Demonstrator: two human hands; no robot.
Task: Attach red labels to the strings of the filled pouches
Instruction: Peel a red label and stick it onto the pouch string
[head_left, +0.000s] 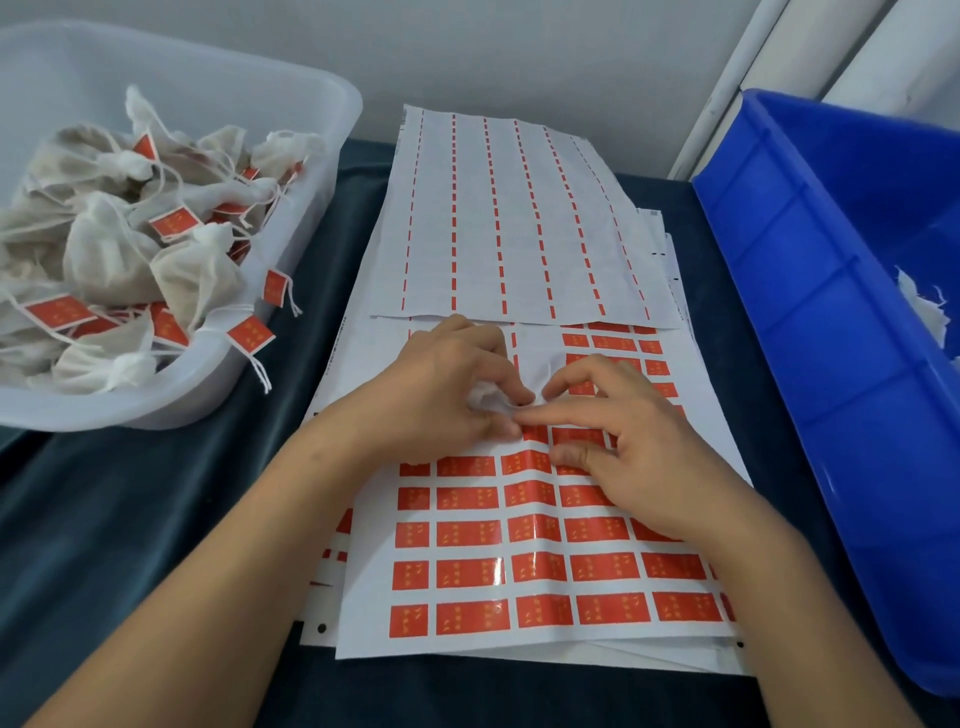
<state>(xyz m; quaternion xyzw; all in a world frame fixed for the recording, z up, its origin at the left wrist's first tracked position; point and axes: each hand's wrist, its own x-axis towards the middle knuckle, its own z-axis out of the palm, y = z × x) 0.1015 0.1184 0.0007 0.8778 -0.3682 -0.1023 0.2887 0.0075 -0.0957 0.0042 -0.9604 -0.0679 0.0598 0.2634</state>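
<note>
Dark-clothed desk (156, 493) | many labelled pouches (109, 249) filled clear tub (322, 171) at left edge | left hand (441, 387) pinched pouch (483, 402), right hand (623, 447) fingertips pressed on label sheet (519, 571) | blue bin (810, 291) held more, count unclear

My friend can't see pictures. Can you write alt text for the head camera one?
Two hands work over a sheet of red labels: the left hand holds a small white pouch, the right hand touches the labels. A clear tub at left holds labelled pouches.
</note>
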